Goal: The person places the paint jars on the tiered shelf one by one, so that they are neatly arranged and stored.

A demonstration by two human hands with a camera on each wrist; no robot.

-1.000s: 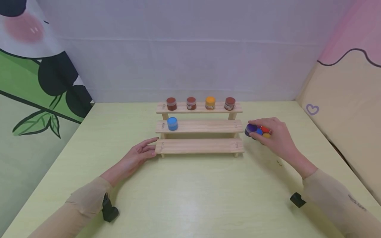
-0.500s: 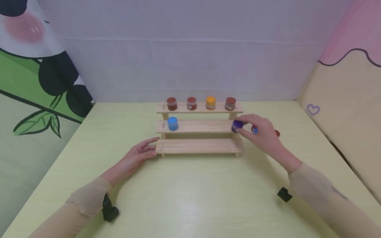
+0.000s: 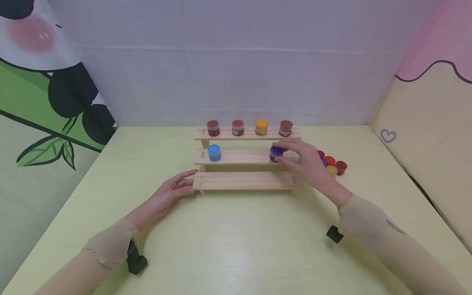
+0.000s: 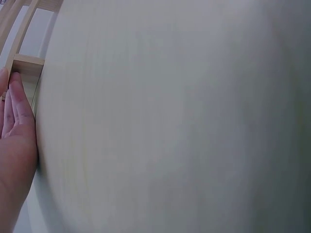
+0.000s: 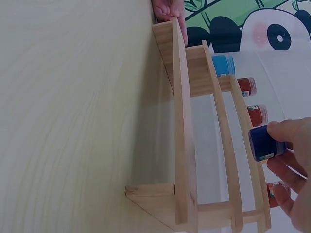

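A three-tier wooden display rack stands on the table. My left hand holds the left end of its lowest tier, with digits on both sides of the board in the left wrist view. Between thumb and fingers, my right hand pinches a dark blue-purple paint jar over the right part of the middle tier. Whether its base touches the wood I cannot tell. A light blue paint jar sits at that tier's left end. Along the top tier stand red-brown jars and one yellow-orange jar.
Several more paint jars, in red, yellow, blue and purple, cluster on the table right of the rack, partly behind my right hand. A pale cloth wall rises behind the table.
My right hand has carried the dark blue-purple jar leftward from beside the jar cluster to over the middle tier. My left hand has stayed at the rack's left end.
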